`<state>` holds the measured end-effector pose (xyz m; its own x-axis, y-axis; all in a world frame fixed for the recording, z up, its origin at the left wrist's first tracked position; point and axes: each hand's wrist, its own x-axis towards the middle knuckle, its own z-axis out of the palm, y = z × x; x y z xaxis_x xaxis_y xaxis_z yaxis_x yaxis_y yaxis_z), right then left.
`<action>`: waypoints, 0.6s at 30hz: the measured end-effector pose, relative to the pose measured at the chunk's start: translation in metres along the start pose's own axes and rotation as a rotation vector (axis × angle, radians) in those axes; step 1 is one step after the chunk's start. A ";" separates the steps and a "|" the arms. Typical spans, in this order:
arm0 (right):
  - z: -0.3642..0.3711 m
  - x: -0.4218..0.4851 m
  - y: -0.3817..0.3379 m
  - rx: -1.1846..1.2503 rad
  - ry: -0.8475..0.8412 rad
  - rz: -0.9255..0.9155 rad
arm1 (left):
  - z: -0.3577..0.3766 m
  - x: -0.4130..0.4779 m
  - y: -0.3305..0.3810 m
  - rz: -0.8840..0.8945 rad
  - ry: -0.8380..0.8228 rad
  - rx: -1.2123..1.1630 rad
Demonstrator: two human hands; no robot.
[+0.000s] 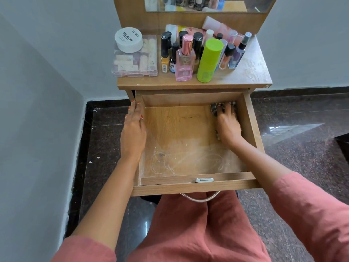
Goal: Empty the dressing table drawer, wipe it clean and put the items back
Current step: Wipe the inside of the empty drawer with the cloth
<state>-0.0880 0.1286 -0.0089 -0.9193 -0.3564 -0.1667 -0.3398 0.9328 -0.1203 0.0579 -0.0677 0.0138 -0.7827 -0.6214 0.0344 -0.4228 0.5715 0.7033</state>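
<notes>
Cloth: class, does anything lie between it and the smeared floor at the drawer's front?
Nothing visible does. The cloth sits under the right hand in the far right corner; the drawer floor from there to the smears is bare. The left hand rests on the left wall.

Between left hand point(133, 127) and right hand point(228, 125) the drawer floor point(181, 140) is free; bottles point(185, 61) crowd the tabletop point(252, 70).

The person wears a terracotta-pink garment point(198, 233) with loose sleeves point(311, 205). The left hand point(133, 127) has orange-red nail polish point(133, 100).
</notes>
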 end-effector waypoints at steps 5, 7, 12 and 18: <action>-0.006 -0.002 0.005 0.000 -0.051 -0.038 | -0.001 -0.001 0.002 -0.011 -0.002 0.013; -0.009 -0.011 0.006 -0.017 -0.077 -0.030 | -0.002 -0.001 0.002 -0.012 0.000 0.012; -0.012 -0.054 0.007 -0.124 -0.159 -0.034 | -0.001 -0.001 0.002 -0.005 0.003 0.015; -0.022 -0.083 0.014 -0.163 -0.322 -0.071 | -0.001 -0.002 0.002 0.001 0.006 0.008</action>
<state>-0.0204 0.1728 0.0249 -0.7918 -0.3949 -0.4659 -0.4515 0.8922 0.0111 0.0588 -0.0660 0.0156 -0.7804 -0.6241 0.0387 -0.4261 0.5761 0.6976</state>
